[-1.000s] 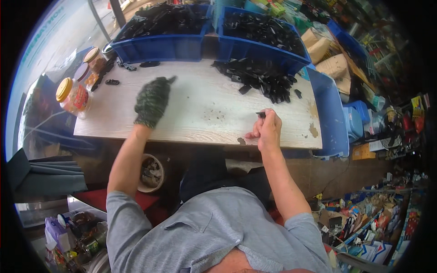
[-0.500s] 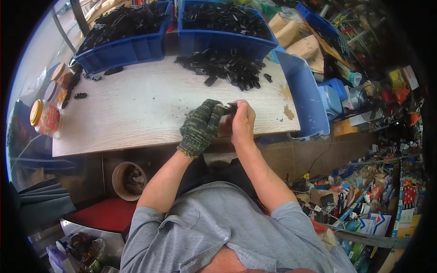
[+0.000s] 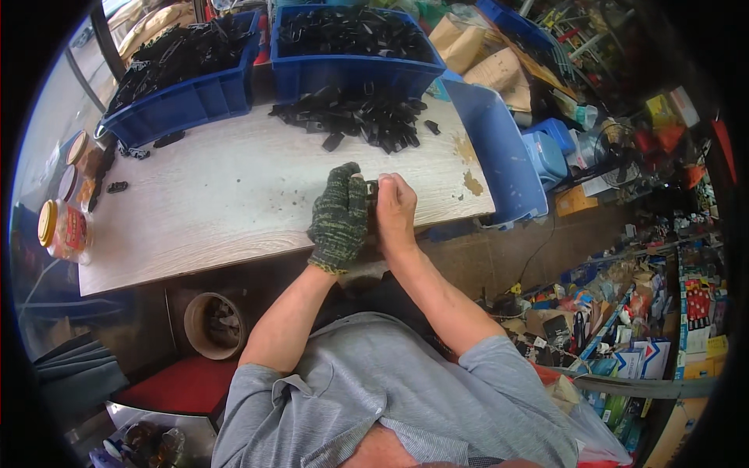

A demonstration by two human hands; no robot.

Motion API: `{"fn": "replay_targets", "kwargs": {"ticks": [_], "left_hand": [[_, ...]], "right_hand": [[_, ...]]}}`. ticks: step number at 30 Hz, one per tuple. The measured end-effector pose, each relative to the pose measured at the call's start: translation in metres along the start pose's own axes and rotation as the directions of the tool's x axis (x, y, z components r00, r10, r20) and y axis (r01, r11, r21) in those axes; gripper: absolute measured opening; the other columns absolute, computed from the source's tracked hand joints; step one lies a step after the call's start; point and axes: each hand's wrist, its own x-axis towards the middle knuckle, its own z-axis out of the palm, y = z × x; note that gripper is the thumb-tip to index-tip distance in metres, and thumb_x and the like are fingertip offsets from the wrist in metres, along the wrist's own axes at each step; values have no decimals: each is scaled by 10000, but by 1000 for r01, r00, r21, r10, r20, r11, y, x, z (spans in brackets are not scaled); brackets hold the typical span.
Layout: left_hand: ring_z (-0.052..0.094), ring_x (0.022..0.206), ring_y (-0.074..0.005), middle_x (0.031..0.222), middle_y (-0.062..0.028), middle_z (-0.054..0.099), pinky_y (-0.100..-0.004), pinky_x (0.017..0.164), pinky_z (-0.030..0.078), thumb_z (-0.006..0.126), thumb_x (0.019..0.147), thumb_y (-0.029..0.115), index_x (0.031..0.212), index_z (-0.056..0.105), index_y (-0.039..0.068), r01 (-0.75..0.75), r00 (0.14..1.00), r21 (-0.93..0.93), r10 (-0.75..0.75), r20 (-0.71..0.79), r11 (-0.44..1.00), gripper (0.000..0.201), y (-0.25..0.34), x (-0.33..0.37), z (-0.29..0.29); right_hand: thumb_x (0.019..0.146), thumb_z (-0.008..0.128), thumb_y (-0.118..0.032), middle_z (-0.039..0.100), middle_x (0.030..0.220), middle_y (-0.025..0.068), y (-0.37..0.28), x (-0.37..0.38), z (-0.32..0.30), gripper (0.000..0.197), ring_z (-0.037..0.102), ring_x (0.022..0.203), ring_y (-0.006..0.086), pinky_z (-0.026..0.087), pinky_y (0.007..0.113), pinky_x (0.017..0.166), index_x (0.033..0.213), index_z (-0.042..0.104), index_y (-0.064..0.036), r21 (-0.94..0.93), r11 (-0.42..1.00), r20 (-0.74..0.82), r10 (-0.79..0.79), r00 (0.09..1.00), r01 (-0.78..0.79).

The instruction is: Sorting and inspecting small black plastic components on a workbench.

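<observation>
Close together at the table's near edge, both my hands grip a small black plastic part (image 3: 372,189), mostly hidden by the fingers. My left hand (image 3: 340,214) wears a dark green knitted glove and is closed on the part's left side. From the other side my bare right hand (image 3: 396,209) holds it, thumb upward and fingers curled. Beyond the hands, a loose pile of black plastic parts (image 3: 367,122) lies on the pale wood-grain table (image 3: 226,195). One single part (image 3: 431,126) sits just right of the pile.
Two blue bins, the left one (image 3: 187,108) and the right one (image 3: 351,78), stand at the back, heaped with black parts. Lidded jars (image 3: 69,232) line the left edge. A larger blue tub (image 3: 499,148) adjoins the table's right side. A round bucket (image 3: 204,324) stands below.
The view has shifted, so the table and bins appear farther left and slightly tilted. My hands have drawn closer together around the part, and its dark end shows less above the fingers.
</observation>
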Motion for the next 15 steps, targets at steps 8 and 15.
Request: {"fn": "replay_targets", "kwargs": {"ticks": [8,15], "left_hand": [[603,801,-265,995,-154,663,-378,765,491,484,1015,188,1197,577,24,278,960,-108,-275,45,954,262,3,6,-11],[601,751,-234,952,-163,661,-366,719,493,475,1032,258,1182,583,30,50,997,60,-46,-68,997,294,12,3,14]], "right_hand": [[949,494,-172,316,636,12,0,1,3,330,295,640,96,309,317,549,676,403,-9,90,989,-27,118,993,-115],[941,499,-178,329,644,-10,-11,-2,-4,313,295,658,84,323,291,565,682,413,-25,15,1000,-18,22,1000,-22]]}}
